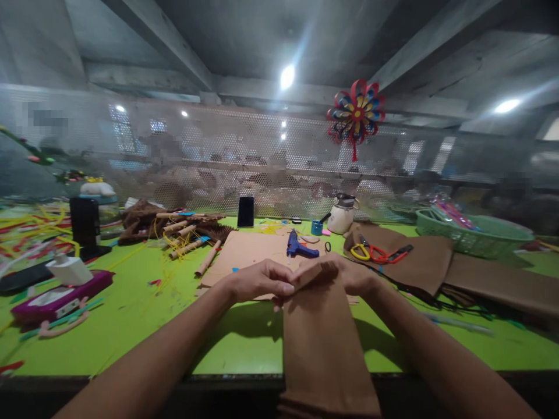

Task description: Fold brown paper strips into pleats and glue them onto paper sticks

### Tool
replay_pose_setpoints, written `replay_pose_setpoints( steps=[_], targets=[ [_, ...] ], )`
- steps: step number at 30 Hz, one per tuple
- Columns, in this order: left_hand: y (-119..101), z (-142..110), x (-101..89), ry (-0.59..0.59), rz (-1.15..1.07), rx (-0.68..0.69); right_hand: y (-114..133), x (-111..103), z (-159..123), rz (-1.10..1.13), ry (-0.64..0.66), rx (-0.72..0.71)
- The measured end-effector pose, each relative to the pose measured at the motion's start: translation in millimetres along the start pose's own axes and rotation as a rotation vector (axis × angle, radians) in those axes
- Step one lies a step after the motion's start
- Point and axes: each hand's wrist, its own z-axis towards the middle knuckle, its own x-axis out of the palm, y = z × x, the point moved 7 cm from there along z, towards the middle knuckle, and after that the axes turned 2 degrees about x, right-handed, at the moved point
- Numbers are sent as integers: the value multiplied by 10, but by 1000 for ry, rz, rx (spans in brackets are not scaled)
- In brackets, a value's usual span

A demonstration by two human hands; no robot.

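Observation:
A long strip of brown paper [325,343] hangs from my hands over the table's front edge, its top end folded over in narrow pleats. My left hand [264,280] pinches the left corner of that fold between thumb and fingers. At the fold's right end, my right hand [351,276] grips the paper; its fingers are mostly hidden behind it. Just beyond my hands, a blue glue gun [300,247] lies on a tan board [244,250].
Rolled brown paper tubes [183,233] with yellow ties lie at the left. Red-handled scissors [386,254] and yellow-handled scissors [360,250] rest on brown paper sheets [419,262] at the right. Behind stand a phone [246,211], a white jug [342,215] and a green basket [484,238].

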Motion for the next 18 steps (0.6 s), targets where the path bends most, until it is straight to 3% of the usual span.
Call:
replay_pose_setpoints(
  steps=[4, 7, 10, 15, 18],
  targets=[
    [41, 28, 138, 114, 1, -18, 89, 58, 10, -133, -33, -95],
    [72, 42, 117, 71, 4, -23, 96, 57, 28, -164, -79, -95],
    [114, 43, -17, -49, 31, -43, 17, 5, 52, -135, -149, 9],
    [39, -39, -429, -453, 48, 7, -135, -169, 78, -368, -258, 169],
    [0, -32, -471, -466, 182, 7, -232, -274, 90, -542, -261, 253]
  ],
)
